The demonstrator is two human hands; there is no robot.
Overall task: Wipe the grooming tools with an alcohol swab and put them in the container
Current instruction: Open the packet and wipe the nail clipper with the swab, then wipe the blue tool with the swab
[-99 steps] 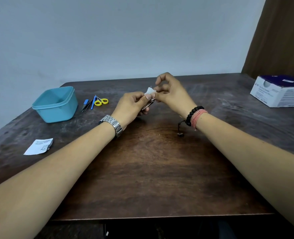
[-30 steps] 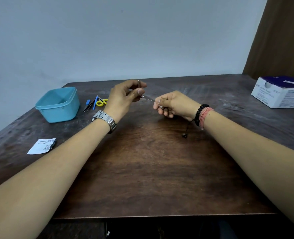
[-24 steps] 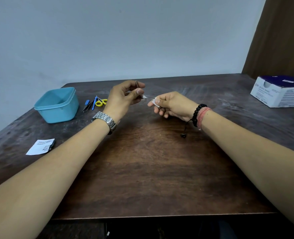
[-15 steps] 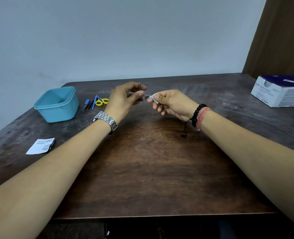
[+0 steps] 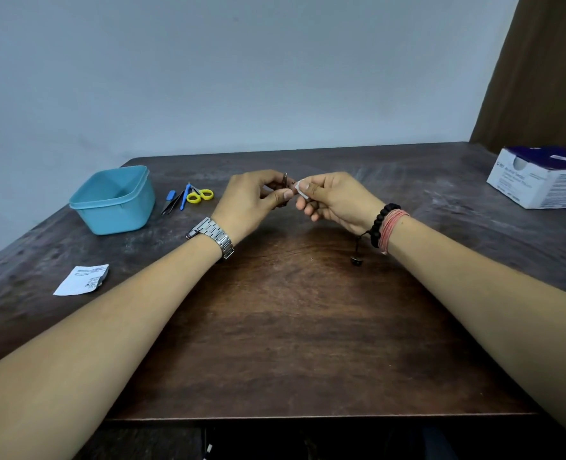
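On the left of the dark wooden table [image 5: 291, 343] lies one torn white swab wrapper [image 5: 81, 279]. Behind it stands one light-blue square container [image 5: 113, 199], open at the top. Just right of it is a small cluster of tools: one blue-tipped tweezers [image 5: 171, 202], one blue-handled slim tool [image 5: 184, 198] and one yellow-handled scissors [image 5: 200, 195], their long axes running roughly toward the far edge. Over the table's middle the left hand [image 5: 251, 202], a metal watch [image 5: 213, 236] on its wrist, pinches one small metal nail clipper [image 5: 284, 189] between thumb and curled fingers; it stands near upright. The right hand [image 5: 333, 200], touching it, pinches one white alcohol swab [image 5: 300, 190]. Far right sits one white-and-purple box [image 5: 543, 180].
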